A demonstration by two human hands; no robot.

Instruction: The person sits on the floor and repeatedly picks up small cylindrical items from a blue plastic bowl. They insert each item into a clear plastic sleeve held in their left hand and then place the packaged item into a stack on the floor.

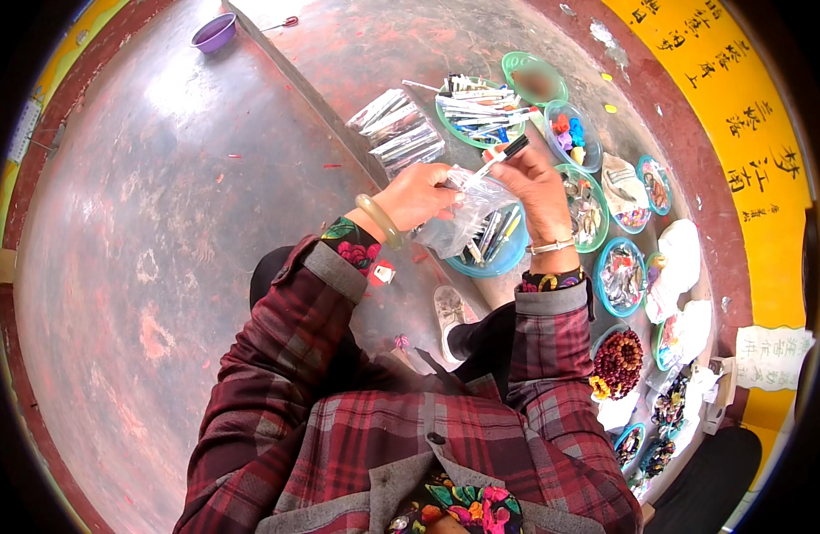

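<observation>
My left hand [417,196] is closed on the edge of a clear plastic bag [459,227], which hangs limp between my hands. Between the fingers of my right hand [536,185] is a white marker pen with a black cap [499,157]; its white end points down-left at the bag's mouth. Whether the pen's tip is inside the bag, I cannot tell. Just below the bag a blue basin [510,254] holds several pens. Beyond my hands, a green basket [447,113] is heaped with white pens, and packed bags of pens [399,133] lie on the floor beside it.
To the right stand several baskets of small goods, among them a blue basket [597,276] and a green one [601,236]. Dark red beads [618,360] sit nearer me. A purple basin [212,36] and red-handled scissors [290,22] lie far left. A floor step [303,98] runs diagonally.
</observation>
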